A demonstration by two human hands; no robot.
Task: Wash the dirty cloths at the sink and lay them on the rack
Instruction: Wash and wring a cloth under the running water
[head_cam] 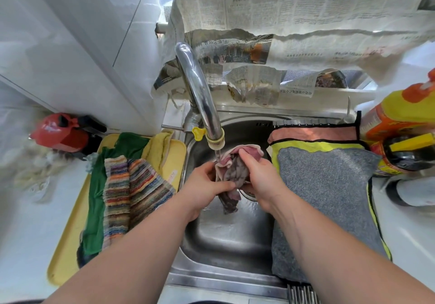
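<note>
One red plastic item [63, 134], too blurred to identify, sits at the far left on the white counter. Just right of it is a yellow tray [63, 256] that holds three cloths: a green cloth [94, 200] spread underneath, a striped cloth [131, 186] in many colours lying on top of it, and a yellow cloth [157, 148] bunched at the tray's far end. Next comes the steel sink [226, 237], with a curved chrome tap [200, 91] arching over it and a thin stream of water [218, 156] falling from the spout. Both hands are close together over the basin, clamped on the same pink and purple cloth [231, 169]. The left hand [207, 186] grips its left side with fingers curled round the fabric. The right hand [261, 179] clutches it from the right and top. The cloth's upper edge is under the stream, and a twisted tail hangs down toward the drain. Over the right part of the sink, a grey cloth [329, 197] edged in yellow-green is laid flat, with a pink cloth [313, 134] spread just behind it. Bars of a rack [302, 295] show at the near edge. At the far right stands an orange and yellow bottle [400, 120]. Sheets of newspaper [282, 9] cover the wall behind.
</note>
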